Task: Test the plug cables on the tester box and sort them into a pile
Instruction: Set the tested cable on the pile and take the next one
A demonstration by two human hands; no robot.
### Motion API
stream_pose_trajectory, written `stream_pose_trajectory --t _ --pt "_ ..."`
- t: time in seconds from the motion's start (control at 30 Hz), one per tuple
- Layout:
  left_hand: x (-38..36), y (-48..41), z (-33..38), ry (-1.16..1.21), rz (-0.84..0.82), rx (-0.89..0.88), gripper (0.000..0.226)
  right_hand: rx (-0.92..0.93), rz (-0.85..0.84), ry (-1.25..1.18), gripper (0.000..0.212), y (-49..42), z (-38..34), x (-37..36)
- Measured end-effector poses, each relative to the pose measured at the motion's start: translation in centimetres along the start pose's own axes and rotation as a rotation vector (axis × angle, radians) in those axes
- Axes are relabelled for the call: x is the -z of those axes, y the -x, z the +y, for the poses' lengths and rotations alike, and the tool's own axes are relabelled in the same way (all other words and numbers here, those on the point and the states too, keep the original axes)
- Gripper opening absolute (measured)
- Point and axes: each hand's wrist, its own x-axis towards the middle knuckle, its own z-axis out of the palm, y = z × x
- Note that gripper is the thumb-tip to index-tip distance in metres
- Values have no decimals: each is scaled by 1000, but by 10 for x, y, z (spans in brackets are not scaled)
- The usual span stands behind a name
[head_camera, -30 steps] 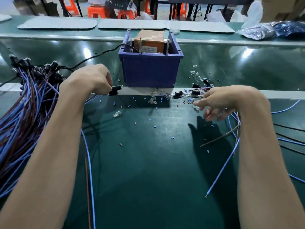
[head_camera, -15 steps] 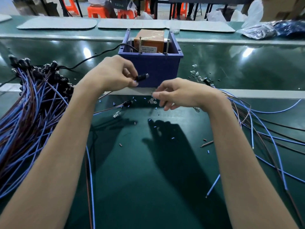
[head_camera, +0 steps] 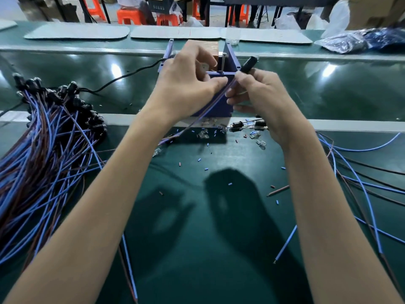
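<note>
The blue tester box point(head_camera: 230, 62) stands at the middle of the bench, mostly hidden behind my hands. My right hand point(head_camera: 260, 99) pinches a plug cable point(head_camera: 248, 65) just below its black plug, which points up and right over the box's right wall. My left hand point(head_camera: 188, 84) is curled at the box's front rim and grips the same cable's blue and brown wires, which trail down to the left. A big pile of plug cables point(head_camera: 43, 150) lies at the left. Several loose cables point(head_camera: 361, 183) lie at the right.
A black power cord point(head_camera: 122, 79) runs from the box to the left. Loose plugs point(head_camera: 238, 125), clear caps point(head_camera: 255, 134) and bits of wire insulation are scattered in front of the box. Grey mats point(head_camera: 76, 32) and plastic bags point(head_camera: 350, 41) lie at the back.
Both hands rose from the bench to the box's top. The plug passed from my left hand to my right, and my left hand now grips the wires.
</note>
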Motion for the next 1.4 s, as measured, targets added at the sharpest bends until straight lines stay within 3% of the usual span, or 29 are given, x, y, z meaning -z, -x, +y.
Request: stream_pose_trajectory --t 0.1,0.17,0.23,0.37,0.57,0.7,0.93,1.1,1.3,1.4 --pt "-6 4 5 100 -420 228 62 -120 26 3 24 -2 3 -1" --pt "-14 7 1 24 -557 323 62 -153 50 -52 18 -3 5 -1" --pt "-18 5 -6 -80 -512 335 49 -148 71 -168 14 -4 4 0" --pt "-12 -5 -16 -96 -344 320 45 -66 191 -492 13 -7 -4 7" --pt "-1 -8 3 468 33 373 5 21 291 -824 10 -4 -13 15" --pt "0 -9 10 776 269 420 5 -3 277 -851 9 -3 -12 16" --pt "-2 -10 1 1203 492 492 37 -96 236 -681 19 -2 -10 9" --pt "0 -10 -11 1250 455 596 37 -61 171 -543 21 -1 -7 9" --pt "3 -8 -13 979 280 607 23 -67 179 -269 16 -2 0 15" --pt "3 -9 -16 728 89 576 33 -66 147 -223 18 0 2 16"
